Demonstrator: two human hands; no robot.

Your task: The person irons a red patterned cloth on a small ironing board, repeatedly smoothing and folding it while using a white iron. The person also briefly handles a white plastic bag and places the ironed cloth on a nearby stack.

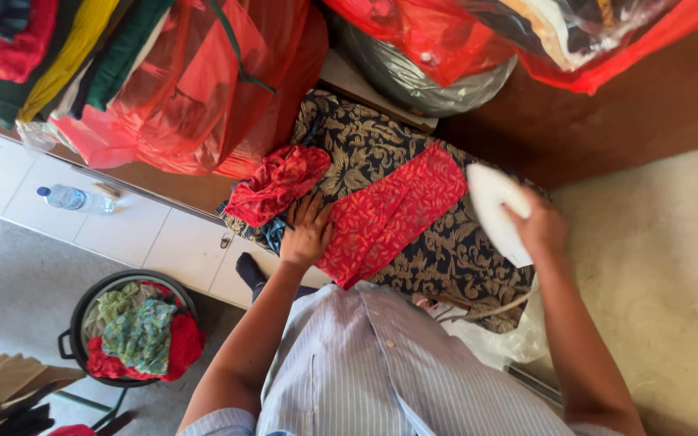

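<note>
Ironing in hand, judged mid-press: right hand (540, 226) closed around a white iron (496, 210), resting at the 3 o'clock end of the red patterned cloth (389, 214). Left hand (307, 230) laid open and flat, fingers spread, pinning the cloth's 9 o'clock edge against the padded surface. Red cloth spread as a flat strip across the middle of the ironing pad, running from 7 o'clock up toward 1 o'clock.

Next move, by judgement, calls for a steady glide along the strip toward the pinning hand, with that hand kept clear of the hot sole and the cloth held taut.

Red cloth thin, woven, printed with small leafy shapes, lying mostly smooth. Ironing pad cover (446, 258) thick, dark, with gold floral brocade. Crumpled red bundle (278, 184) just at 11 o'clock of the left hand, soft and wrinkled. Iron smooth, hard, rounded to a point. Orange plastic bags (203, 89) of folded clothes at 12 o'clock, glossy and translucent. Round dark basket (135, 327) of mixed cloths at 8 o'clock; clear plastic bottle (74, 198) lying at 9 o'clock.
</note>
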